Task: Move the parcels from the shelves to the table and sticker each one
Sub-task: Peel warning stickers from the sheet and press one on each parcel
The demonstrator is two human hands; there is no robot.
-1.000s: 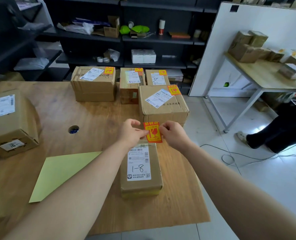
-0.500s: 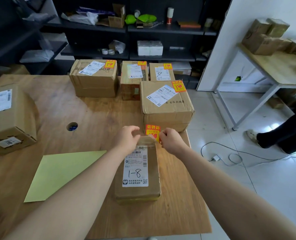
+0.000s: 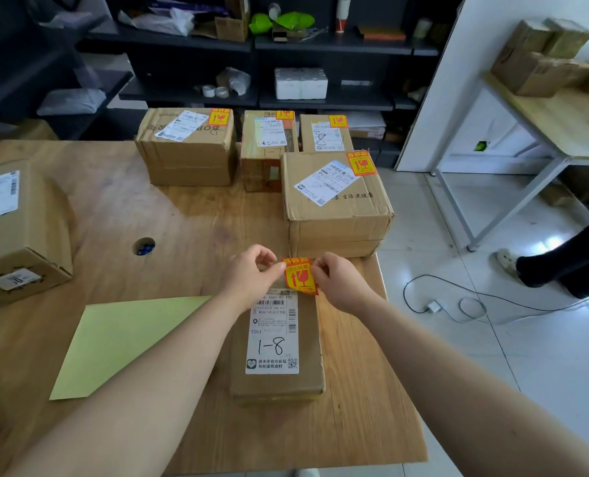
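Note:
A long brown parcel (image 3: pixel 279 383) marked "1-8" lies near the front right of the wooden table (image 3: pixel 196 222). Over its far end I hold a red and yellow fragile sticker (image 3: pixel 300 276). My left hand (image 3: pixel 251 273) pinches the sticker's left edge and my right hand (image 3: pixel 337 280) pinches its right edge. Several stickered parcels stand behind: a wide one (image 3: pixel 188 149), a narrow one (image 3: pixel 267 149), a small one (image 3: pixel 324 136) and a big one (image 3: pixel 334 204). Another parcel (image 3: pixel 17 232) with no sticker in sight sits at the left edge.
A yellow-green backing sheet (image 3: pixel 121 342) lies left of the parcel. A cable hole (image 3: pixel 144 246) opens in the table. Dark shelves (image 3: pixel 320 46) hold bags, tape and boxes behind. A second table (image 3: pixel 557 118) with boxes stands right; a person's leg (image 3: pixel 561 263) and a floor cable (image 3: pixel 458 304).
The sticker, held up off the parcel a second ago, has come down onto the parcel's far right corner, both hands still pinching it. My view has shifted slightly.

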